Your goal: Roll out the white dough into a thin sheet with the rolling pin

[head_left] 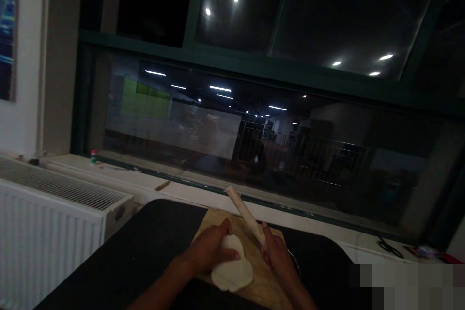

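My left hand grasps the dough at its left edge, thumb on top. My right hand is closed around the pin's near end. The dough is over the board, which rests on the table.

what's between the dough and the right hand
A bare strip of the wooden board shows between the dough and the right hand in the head view.
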`<control>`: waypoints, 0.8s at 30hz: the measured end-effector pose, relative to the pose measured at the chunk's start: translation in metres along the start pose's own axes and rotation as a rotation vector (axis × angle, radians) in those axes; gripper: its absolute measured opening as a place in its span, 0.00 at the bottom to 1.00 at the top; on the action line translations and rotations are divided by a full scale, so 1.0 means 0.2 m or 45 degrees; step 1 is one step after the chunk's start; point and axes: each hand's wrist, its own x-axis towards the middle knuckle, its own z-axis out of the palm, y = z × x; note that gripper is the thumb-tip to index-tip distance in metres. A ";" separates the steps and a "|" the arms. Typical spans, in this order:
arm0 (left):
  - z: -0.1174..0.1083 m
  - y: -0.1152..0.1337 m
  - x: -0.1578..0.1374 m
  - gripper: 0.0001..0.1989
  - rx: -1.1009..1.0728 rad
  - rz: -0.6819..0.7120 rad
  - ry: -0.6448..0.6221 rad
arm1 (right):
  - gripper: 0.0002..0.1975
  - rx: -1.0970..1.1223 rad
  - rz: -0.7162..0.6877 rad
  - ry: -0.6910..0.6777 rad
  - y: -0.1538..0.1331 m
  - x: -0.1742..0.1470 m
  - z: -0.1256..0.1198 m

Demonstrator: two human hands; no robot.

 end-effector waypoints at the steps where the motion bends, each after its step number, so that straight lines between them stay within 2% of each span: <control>1: 0.01 -0.01 0.01 0.21 -0.148 0.005 0.015 | 0.37 0.062 0.038 -0.029 -0.01 0.00 0.02; 4: 0.05 -0.06 0.04 0.16 -0.520 -0.013 0.216 | 0.37 0.219 0.201 -0.077 -0.07 -0.01 0.07; 6: 0.06 -0.10 0.06 0.14 -0.558 -0.025 0.313 | 0.36 0.257 0.225 -0.071 -0.09 -0.02 0.08; 10: 0.03 -0.19 0.08 0.15 -0.298 0.057 0.419 | 0.35 0.171 0.055 -0.017 -0.10 -0.05 0.03; 15: -0.06 -0.23 0.10 0.20 -0.497 -0.063 0.956 | 0.33 -0.206 -0.234 0.079 -0.08 -0.08 -0.04; 17: -0.09 -0.19 0.08 0.21 -0.388 -0.041 1.056 | 0.30 -0.377 -0.315 0.086 -0.08 -0.09 -0.04; 19: -0.09 -0.14 0.06 0.21 -0.115 0.063 0.922 | 0.27 -0.460 -0.361 0.084 -0.10 -0.10 -0.02; 21: -0.07 -0.08 0.05 0.21 0.198 0.107 0.621 | 0.25 -0.492 -0.405 0.103 -0.12 -0.11 0.00; 23: -0.04 -0.04 0.05 0.21 0.436 0.023 0.361 | 0.21 -0.518 -0.466 0.160 -0.12 -0.11 0.01; 24: -0.02 -0.02 0.05 0.21 0.522 -0.033 0.288 | 0.20 -0.535 -0.496 0.193 -0.12 -0.10 0.02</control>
